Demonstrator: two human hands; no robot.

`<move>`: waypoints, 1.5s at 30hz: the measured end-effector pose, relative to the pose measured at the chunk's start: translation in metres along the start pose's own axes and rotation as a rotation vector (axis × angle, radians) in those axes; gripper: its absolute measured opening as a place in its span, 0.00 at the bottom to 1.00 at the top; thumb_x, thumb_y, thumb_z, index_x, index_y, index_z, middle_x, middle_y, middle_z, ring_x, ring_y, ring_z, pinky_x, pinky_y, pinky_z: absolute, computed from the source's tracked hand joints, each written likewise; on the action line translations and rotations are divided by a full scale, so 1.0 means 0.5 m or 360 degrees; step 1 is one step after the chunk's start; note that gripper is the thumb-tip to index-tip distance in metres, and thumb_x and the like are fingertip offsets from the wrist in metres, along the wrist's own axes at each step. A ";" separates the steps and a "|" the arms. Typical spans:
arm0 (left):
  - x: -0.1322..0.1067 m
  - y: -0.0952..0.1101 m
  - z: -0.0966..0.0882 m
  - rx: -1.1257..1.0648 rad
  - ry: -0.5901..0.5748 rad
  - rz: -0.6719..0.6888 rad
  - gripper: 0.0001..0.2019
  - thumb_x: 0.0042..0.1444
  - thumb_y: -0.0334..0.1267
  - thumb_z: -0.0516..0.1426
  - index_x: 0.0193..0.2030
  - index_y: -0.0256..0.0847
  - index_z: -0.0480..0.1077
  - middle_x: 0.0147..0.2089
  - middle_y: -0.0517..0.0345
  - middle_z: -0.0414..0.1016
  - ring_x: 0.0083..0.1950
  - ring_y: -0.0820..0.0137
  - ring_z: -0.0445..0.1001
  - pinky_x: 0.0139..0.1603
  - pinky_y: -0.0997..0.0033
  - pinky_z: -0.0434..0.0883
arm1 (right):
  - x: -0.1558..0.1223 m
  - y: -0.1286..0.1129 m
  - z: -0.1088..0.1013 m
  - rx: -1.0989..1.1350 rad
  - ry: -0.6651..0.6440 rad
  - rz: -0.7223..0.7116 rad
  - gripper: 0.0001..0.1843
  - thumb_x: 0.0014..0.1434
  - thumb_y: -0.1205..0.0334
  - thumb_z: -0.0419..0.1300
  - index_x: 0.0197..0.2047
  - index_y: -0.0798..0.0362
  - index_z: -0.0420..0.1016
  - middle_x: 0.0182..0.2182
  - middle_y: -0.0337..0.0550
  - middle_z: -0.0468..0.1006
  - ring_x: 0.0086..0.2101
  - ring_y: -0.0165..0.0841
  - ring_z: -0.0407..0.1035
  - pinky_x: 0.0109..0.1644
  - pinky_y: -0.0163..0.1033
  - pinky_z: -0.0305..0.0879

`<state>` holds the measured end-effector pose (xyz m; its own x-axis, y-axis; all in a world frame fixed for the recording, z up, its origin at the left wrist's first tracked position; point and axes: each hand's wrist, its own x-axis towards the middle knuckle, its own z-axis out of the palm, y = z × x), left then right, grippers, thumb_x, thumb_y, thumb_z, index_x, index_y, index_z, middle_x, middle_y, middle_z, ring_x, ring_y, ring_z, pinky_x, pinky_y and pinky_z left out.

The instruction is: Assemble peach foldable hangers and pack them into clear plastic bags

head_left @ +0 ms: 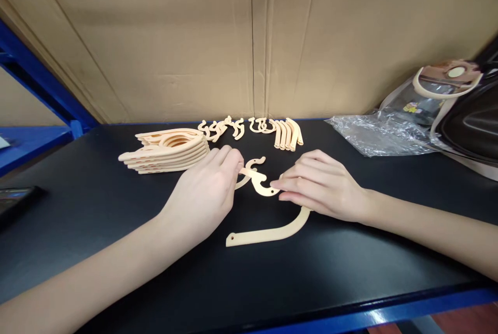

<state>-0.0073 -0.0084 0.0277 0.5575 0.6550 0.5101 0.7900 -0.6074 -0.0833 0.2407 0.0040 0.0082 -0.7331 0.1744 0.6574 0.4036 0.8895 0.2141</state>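
Note:
Between my two hands is a cream plastic piece with a hook-like notch [261, 184]. My left hand [212, 183] pinches its left end. The fingers of my right hand [321, 186] close on its right end, hiding part of it. Below, a curved cream hanger arm [264, 234] with a hole at its left end runs up under my right hand; its upper end is hidden, so I cannot tell if it is joined to the notched piece. A loose cream hook [249, 167] lies just behind, partly covered by my left hand.
Stacked folded hangers [167, 152] stand at left. Along the back lie small hook pieces [221, 127], thin hooks [261, 125] and several curved arms [288, 134]. At right are a clear plastic bag [365, 131], a bottle [428, 100] and a black bag [474, 116]. A phone-like device [17, 202] sits far left.

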 end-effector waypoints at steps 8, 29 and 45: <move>-0.011 0.025 0.009 -0.0332 0.0027 0.0218 0.20 0.73 0.51 0.44 0.37 0.39 0.65 0.27 0.64 0.70 0.23 0.74 0.67 0.23 0.76 0.60 | -0.008 -0.028 -0.008 0.0171 0.0024 -0.0053 0.03 0.66 0.68 0.62 0.40 0.54 0.78 0.32 0.36 0.82 0.33 0.27 0.70 0.46 0.37 0.67; 0.008 -0.017 -0.019 0.0043 -0.0039 0.0080 0.22 0.73 0.44 0.41 0.29 0.41 0.64 0.22 0.62 0.64 0.22 0.69 0.64 0.24 0.71 0.54 | -0.006 -0.017 0.001 0.0788 -0.0463 0.0203 0.12 0.72 0.61 0.54 0.40 0.57 0.75 0.38 0.46 0.78 0.37 0.31 0.70 0.42 0.35 0.69; 0.018 -0.051 -0.002 -0.0604 -0.0451 -0.0274 0.25 0.70 0.57 0.43 0.27 0.43 0.62 0.22 0.64 0.67 0.23 0.70 0.67 0.24 0.71 0.59 | -0.019 0.037 0.016 0.1166 -0.0302 0.1031 0.13 0.65 0.51 0.62 0.36 0.52 0.71 0.33 0.38 0.80 0.35 0.32 0.77 0.40 0.38 0.71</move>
<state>-0.0229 0.0125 0.0355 0.5162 0.8244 0.2322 0.7575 -0.5660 0.3254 0.2509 0.0222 -0.0001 -0.5922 0.7260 0.3496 0.3663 0.6289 -0.6858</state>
